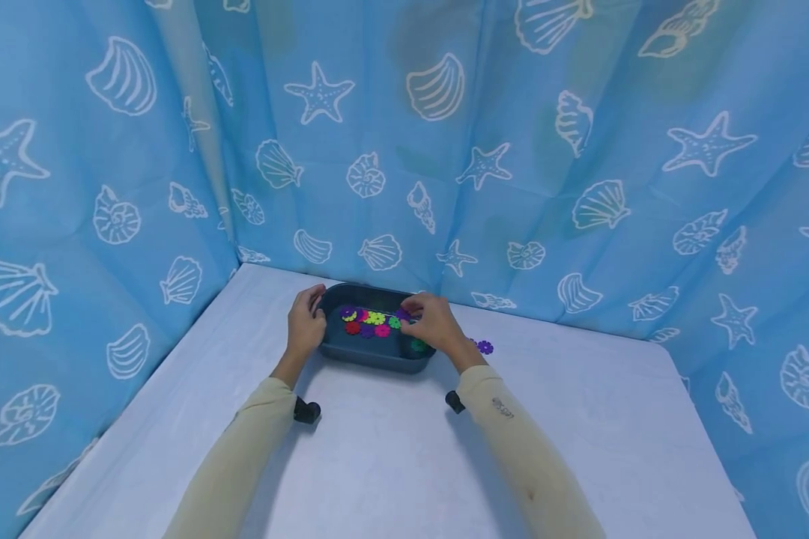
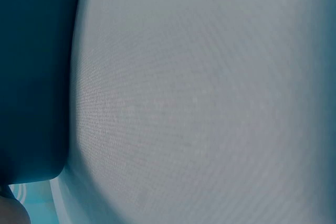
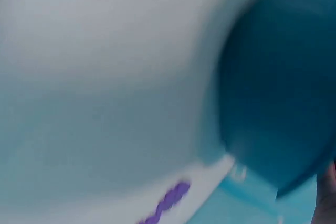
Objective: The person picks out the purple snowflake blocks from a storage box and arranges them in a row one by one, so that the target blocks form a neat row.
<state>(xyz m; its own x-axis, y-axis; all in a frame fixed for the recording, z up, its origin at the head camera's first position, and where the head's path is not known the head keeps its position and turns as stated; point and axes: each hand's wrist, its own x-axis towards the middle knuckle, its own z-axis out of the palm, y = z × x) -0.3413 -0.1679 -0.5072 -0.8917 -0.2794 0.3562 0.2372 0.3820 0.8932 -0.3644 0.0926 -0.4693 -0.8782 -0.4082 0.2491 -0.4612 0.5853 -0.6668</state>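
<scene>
A dark blue-grey tray (image 1: 371, 361) stands on the white table, holding several flower-shaped pieces in purple, yellow, red, pink and green. My left hand (image 1: 305, 323) grips its left end, thumb and fingers at the rim. Over the right end is my right hand (image 1: 434, 326), with a purple piece (image 1: 402, 314) between thumb and fingers. In the left wrist view the tray's side (image 2: 34, 77) fills the left, with a bit of the hand (image 2: 13, 212) below it. The right wrist view has the tray (image 3: 278, 87) at right and part of the hand (image 3: 325, 198) at the edge.
Purple flower pieces (image 1: 485, 347) lie on the table (image 1: 377, 449) just right of the tray; they also show in the right wrist view (image 3: 173, 196). A blue curtain (image 1: 391, 127) with white shell prints hangs behind the table and along its sides.
</scene>
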